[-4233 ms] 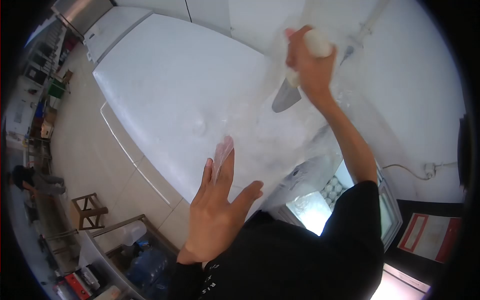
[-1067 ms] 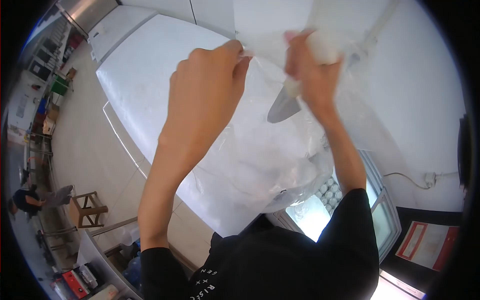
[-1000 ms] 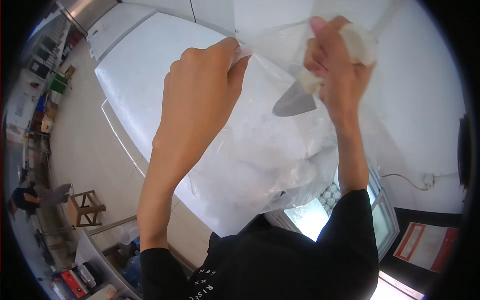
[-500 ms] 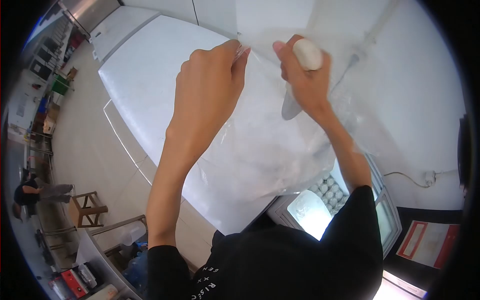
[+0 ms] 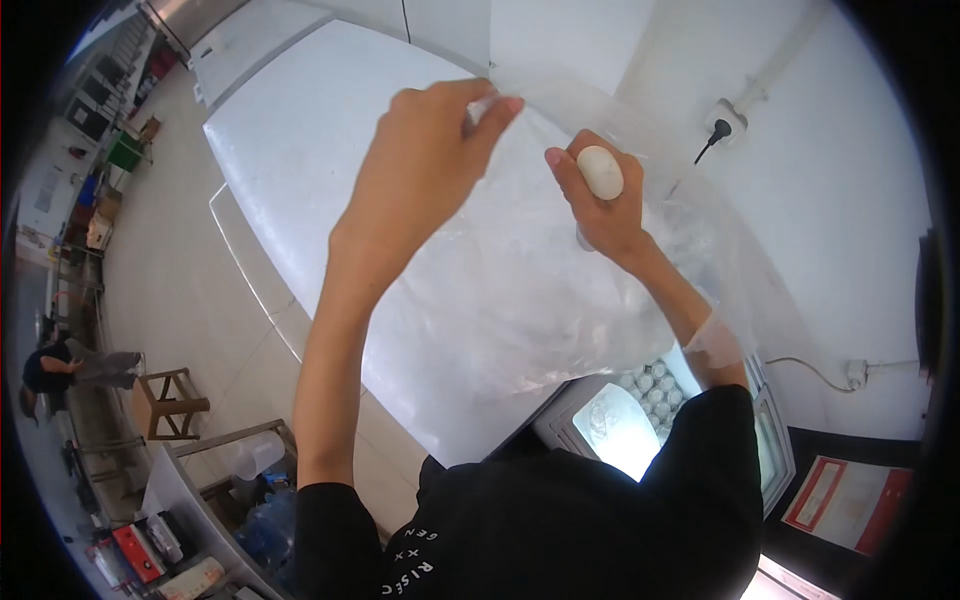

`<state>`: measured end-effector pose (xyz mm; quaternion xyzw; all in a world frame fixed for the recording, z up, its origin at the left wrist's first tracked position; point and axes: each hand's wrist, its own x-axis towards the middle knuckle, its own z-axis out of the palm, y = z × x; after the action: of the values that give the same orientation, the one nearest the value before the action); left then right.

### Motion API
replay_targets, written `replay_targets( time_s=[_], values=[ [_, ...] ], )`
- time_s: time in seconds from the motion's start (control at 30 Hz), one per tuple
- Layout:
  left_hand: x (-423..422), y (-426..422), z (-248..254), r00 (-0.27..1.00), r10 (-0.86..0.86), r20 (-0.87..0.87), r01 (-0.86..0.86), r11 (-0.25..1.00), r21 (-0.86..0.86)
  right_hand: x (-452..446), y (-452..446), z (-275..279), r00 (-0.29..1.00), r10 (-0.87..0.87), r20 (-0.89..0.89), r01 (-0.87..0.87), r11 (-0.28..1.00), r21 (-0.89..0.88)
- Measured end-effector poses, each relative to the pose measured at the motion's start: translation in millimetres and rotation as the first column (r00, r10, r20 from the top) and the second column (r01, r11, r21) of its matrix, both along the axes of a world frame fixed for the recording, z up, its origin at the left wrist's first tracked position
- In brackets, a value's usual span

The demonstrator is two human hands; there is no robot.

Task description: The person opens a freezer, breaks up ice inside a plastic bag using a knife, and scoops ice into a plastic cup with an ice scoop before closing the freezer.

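My left hand pinches the top edge of a large clear plastic bag, above the white lid. Inside the bag's mouth, my right hand is closed round the pale handle of a scoop, whose rounded end points up. The scoop's grey blade is almost wholly hidden under the hand; only a small part shows below it. Loose plastic lies over my right forearm. The bag spreads over the lid's near right part, and its contents look whitish and are hard to make out.
At the lower right a lit, glass-fronted case holds several round items. A black plug sits in a wall socket. On the left are a wooden stool, a distant person and a bin with blue plastic.
My left hand has gone from open to pinching the bag's edge. My right hand, still round the scoop handle, is lower now, and the blade has mostly passed out of sight.
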<state>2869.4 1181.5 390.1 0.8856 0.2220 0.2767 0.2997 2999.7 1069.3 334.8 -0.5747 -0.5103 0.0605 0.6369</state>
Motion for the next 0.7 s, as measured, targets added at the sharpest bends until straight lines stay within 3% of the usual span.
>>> replay_targets(
  time_s=[0.07, 0.1, 0.2, 0.23, 0.27, 0.33, 0.43, 0.53, 0.57, 0.67, 0.7],
  values=[
    [1.4, -0.5, 2.5, 1.0, -0.022, -0.005, 0.023, 0.999, 0.03, 2.3, 6.0, -1.5, 0.983, -0.052, 0.175, 0.049, 0.999, 0.019],
    [0.0, -4.4, 4.7, 0.999, -0.024, -0.04, 0.025, 0.999, 0.022, -3.7, 5.4, 11.5, 0.999, -0.033, 0.001, 0.032, 0.992, 0.124],
    [5.0, -8.2, 2.0, 0.999, -0.035, 0.014, 0.036, 0.999, -0.032, -1.8, -16.8, 59.6, 0.983, 0.111, -0.148, -0.085, 0.982, 0.168],
    [5.3, -9.3, 2.0, 0.998, -0.042, 0.049, 0.044, 0.998, -0.046, -2.1, -0.1, 28.8, 0.969, -0.06, -0.241, 0.12, 0.962, 0.244],
    [5.8, -9.7, 2.2, 0.997, -0.048, 0.067, 0.05, 0.998, -0.025, 15.4, 7.1, -11.7, 0.987, -0.046, -0.154, 0.068, 0.988, 0.14],
    [6.7, -10.1, -1.4, 0.993, -0.051, 0.107, 0.051, 0.999, 0.008, 25.8, 15.0, -37.1, 0.976, -0.043, -0.213, 0.053, 0.998, 0.042],
    [5.4, -11.1, 2.2, 0.996, -0.032, 0.082, 0.028, 0.998, 0.049, -1.0, 1.2, 33.1, 0.995, 0.039, -0.093, -0.021, 0.981, 0.191],
    [7.5, -16.5, 1.9, 0.999, -0.016, 0.049, 0.015, 1.0, 0.014, 2.3, 0.9, 33.2, 0.993, 0.025, -0.119, 0.003, 0.974, 0.227],
    [7.8, -16.5, 1.6, 0.999, -0.021, 0.047, 0.021, 1.0, 0.016, 10.2, 12.3, -1.0, 0.978, -0.074, -0.197, 0.107, 0.98, 0.166],
    [9.1, -14.7, -2.5, 0.998, -0.016, 0.055, 0.014, 1.0, 0.02, 18.1, 23.8, -24.7, 0.999, -0.031, -0.02, 0.033, 0.994, 0.1],
    [8.1, -11.3, -2.5, 0.998, -0.005, 0.056, 0.004, 1.0, 0.027, 1.7, 20.3, 0.0, 0.999, -0.006, -0.047, 0.01, 0.996, 0.092]
  ],
)
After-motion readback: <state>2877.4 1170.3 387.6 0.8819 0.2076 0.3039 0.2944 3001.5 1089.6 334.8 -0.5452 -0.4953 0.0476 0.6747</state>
